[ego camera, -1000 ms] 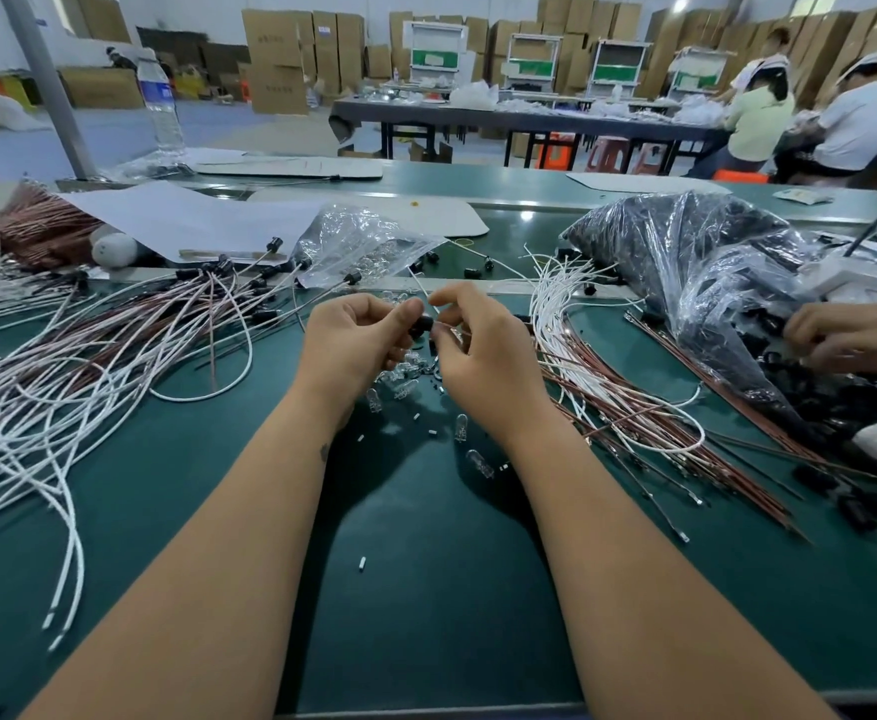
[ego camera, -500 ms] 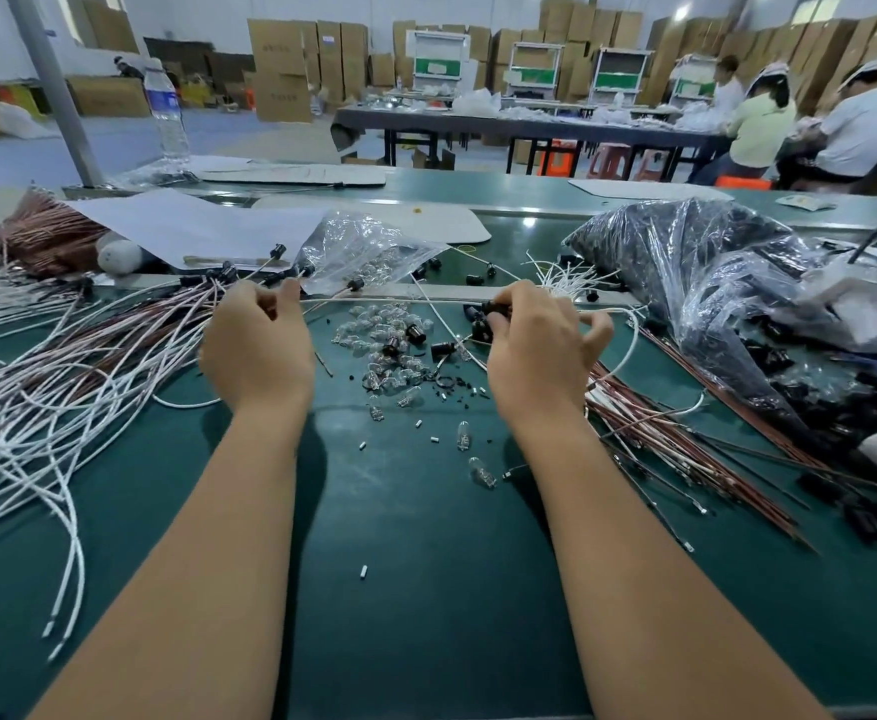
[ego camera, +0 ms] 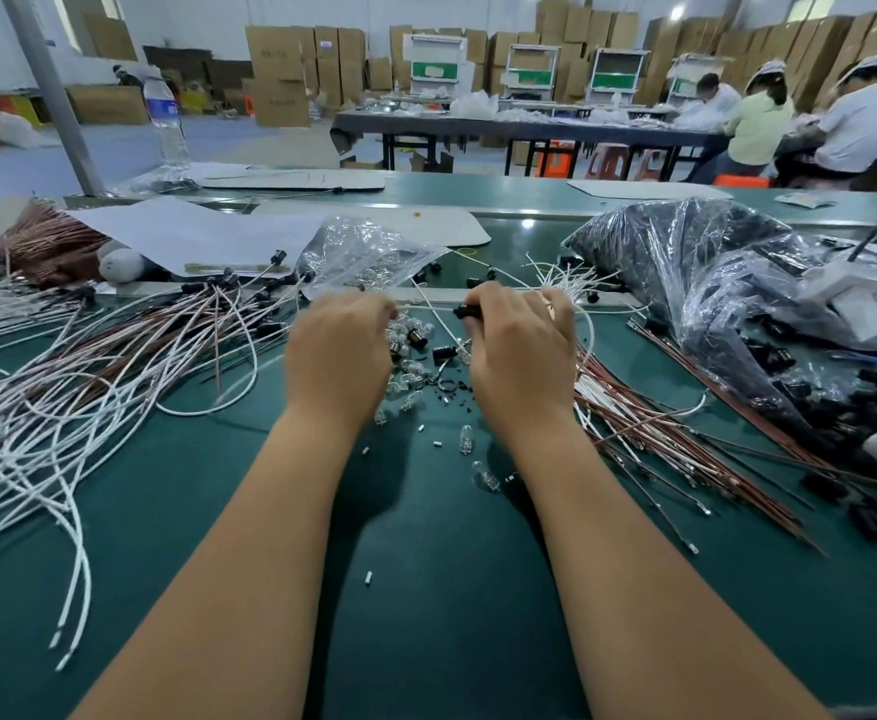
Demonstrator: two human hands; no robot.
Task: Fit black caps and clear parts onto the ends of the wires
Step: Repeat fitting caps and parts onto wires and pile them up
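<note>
Right hand (ego camera: 522, 350): fingers pinching black cap (ego camera: 466, 311) | left hand (ego camera: 340, 356): fingers curled, contents hidden (cannot tell) | advice: align wire squarely before seating.

Table top (ego camera: 426, 589): dark green mat, smooth, with a dull sheen.
White wires (ego camera: 36, 433): smooth plastic sheathing, bare metal tips.
Brown wires (ego camera: 686, 439): thin, coppery-red sheathing, slightly shiny.
Black caps (ego camera: 444, 352): matt black plastic.
Clear parts (ego camera: 466, 438): see-through and glossy; glass or plastic, hard to say.
Small bag (ego camera: 363, 252): clear crinkled film, glinting.
Big bag (ego camera: 686, 262): thin glossy film over black pieces.
Sheet (ego camera: 192, 231): plain matt white paper.
Bottle (ego camera: 166, 122): clear plastic.
Boxes (ego camera: 280, 75): brown matt cardboard.
</note>
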